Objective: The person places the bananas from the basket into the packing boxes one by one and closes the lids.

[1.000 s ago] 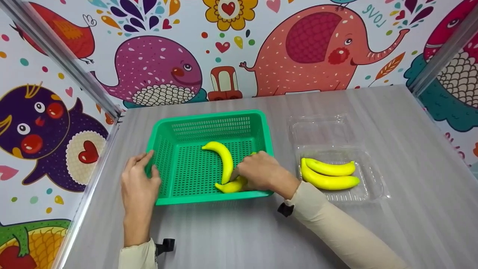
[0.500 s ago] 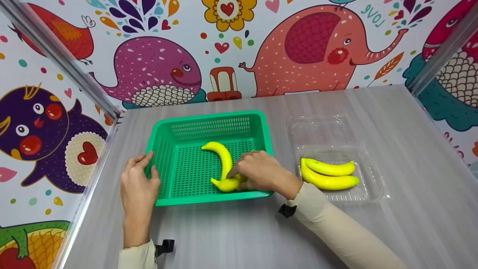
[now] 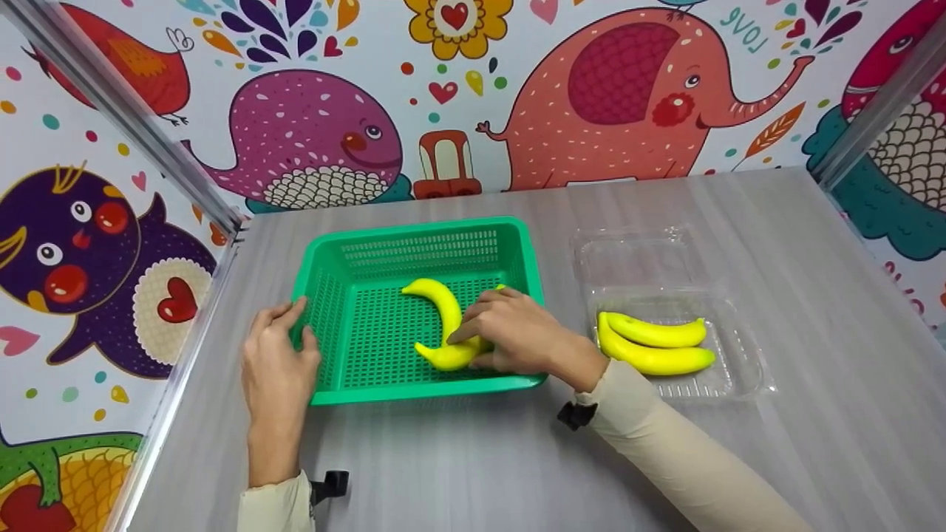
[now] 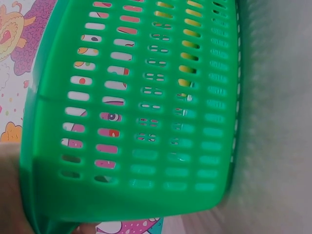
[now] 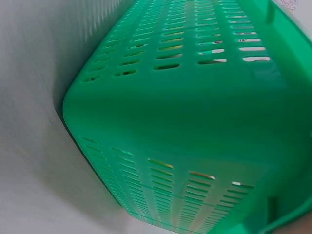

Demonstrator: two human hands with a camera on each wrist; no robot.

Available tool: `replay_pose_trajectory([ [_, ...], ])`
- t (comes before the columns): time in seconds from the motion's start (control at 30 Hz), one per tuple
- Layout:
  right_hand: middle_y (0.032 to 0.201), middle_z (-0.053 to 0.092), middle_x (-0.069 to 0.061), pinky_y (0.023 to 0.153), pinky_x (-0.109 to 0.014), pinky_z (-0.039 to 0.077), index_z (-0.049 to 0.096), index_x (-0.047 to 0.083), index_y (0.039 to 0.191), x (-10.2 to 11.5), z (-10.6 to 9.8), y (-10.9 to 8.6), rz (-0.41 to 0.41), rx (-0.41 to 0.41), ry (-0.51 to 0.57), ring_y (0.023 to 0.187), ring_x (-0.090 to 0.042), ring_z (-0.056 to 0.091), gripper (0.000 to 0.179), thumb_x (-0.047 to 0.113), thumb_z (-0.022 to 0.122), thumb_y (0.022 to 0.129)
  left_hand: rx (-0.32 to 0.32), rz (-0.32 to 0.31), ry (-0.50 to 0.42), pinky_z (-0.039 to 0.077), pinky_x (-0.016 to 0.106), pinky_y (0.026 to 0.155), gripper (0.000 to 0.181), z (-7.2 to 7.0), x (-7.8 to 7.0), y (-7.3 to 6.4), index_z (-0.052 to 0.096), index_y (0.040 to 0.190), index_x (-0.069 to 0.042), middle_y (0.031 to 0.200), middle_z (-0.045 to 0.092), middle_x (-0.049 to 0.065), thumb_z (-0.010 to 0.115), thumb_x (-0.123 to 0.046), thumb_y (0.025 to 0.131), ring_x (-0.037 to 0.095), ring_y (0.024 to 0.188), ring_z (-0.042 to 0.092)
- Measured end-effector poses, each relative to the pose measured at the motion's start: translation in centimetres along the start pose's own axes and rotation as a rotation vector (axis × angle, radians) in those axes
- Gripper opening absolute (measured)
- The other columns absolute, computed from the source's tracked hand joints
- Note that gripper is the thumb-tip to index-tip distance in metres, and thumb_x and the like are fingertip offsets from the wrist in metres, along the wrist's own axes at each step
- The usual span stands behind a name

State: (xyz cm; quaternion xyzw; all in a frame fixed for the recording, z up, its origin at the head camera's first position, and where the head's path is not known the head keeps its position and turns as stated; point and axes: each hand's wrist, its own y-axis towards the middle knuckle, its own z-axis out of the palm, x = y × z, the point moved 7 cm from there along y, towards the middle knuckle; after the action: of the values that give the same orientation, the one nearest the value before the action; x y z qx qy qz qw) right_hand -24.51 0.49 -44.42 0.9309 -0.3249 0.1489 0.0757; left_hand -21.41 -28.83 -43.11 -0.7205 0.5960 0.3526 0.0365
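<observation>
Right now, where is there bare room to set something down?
The table is bare in front of the green basket, between the sleeves, and right of the clear container; a narrow strip separates basket and container. Inside the basket, the left part is free. It is crowded at the basket's right, where the right hand holds a banana beside another.

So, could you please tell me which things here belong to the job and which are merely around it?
Seemingly in the job:
basket and bananas inside
right hand, holding one
left hand, at the basket's edge
clear box and its two bananas

Merely around it:
table
patterned walls
</observation>
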Motion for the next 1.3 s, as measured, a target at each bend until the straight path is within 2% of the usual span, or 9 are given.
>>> replay_pose_trajectory([
  [0.23,0.127,0.079,0.004,0.12,-0.05,0.045,0.08,0.029,0.132,0.0,-0.7,-0.5,-0.034,-0.071,0.035,0.128,-0.023,0.062,0.037,0.033,0.086,0.095,0.006,-0.005,-0.001,0.058,0.063,0.102,0.045,0.2,-0.2,0.0,0.068,0.144,-0.001,0.143,0.066,0.026,0.068,0.004,0.099,0.049,0.131,0.065],
  [0.6,0.123,0.078,0.003,0.115,-0.049,0.046,0.079,0.029,0.133,0.1,-1.5,-1.2,-0.068,-0.166,0.087,0.124,-0.022,0.059,0.041,0.034,0.088,0.093,0.015,-0.02,0.003,0.058,0.063,0.104,0.045,0.2,-0.2,0.1,0.068,0.144,-0.001,0.143,0.066,0.026,0.067,0.004,0.099,0.048,0.132,0.065],
  [0.77,0.124,0.078,0.003,0.114,-0.05,0.046,0.079,0.027,0.134,0.0,-1.9,-1.7,-0.071,-0.184,0.085,0.125,-0.023,0.059,0.041,0.033,0.087,0.094,0.02,-0.024,0.012,0.058,0.063,0.103,0.045,0.2,-0.1,0.2,0.068,0.144,-0.001,0.143,0.066,0.026,0.067,0.004,0.099,0.049,0.131,0.065],
  [0.9,0.123,0.077,0.004,0.117,-0.052,0.045,0.079,0.027,0.134,0.0,-2.5,-2.3,-0.07,-0.195,0.061,0.126,-0.022,0.058,0.042,0.035,0.087,0.094,0.019,-0.024,0.012,0.058,0.063,0.103,0.045,0.1,0.0,0.2,0.068,0.144,-0.001,0.142,0.066,0.026,0.068,0.005,0.099,0.048,0.131,0.065],
  [1.07,0.123,0.076,0.004,0.126,-0.058,0.039,0.079,0.029,0.134,0.1,-3.6,-3.2,-0.062,-0.21,0.02,0.129,-0.022,0.058,0.042,0.039,0.086,0.094,0.007,-0.015,0.007,0.057,0.064,0.102,0.045,0.0,0.0,0.2,0.069,0.143,-0.001,0.141,0.067,0.026,0.067,0.005,0.098,0.049,0.129,0.066],
  [1.3,0.123,0.077,0.004,0.129,-0.058,0.036,0.078,0.029,0.135,-0.2,-4.8,-4.6,-0.038,-0.245,0.005,0.13,-0.023,0.058,0.046,0.038,0.088,0.092,0.008,-0.01,-0.004,0.056,0.063,0.105,0.044,0.1,0.0,0.3,0.069,0.143,0.0,0.139,0.067,0.026,0.067,0.005,0.099,0.049,0.129,0.065],
])
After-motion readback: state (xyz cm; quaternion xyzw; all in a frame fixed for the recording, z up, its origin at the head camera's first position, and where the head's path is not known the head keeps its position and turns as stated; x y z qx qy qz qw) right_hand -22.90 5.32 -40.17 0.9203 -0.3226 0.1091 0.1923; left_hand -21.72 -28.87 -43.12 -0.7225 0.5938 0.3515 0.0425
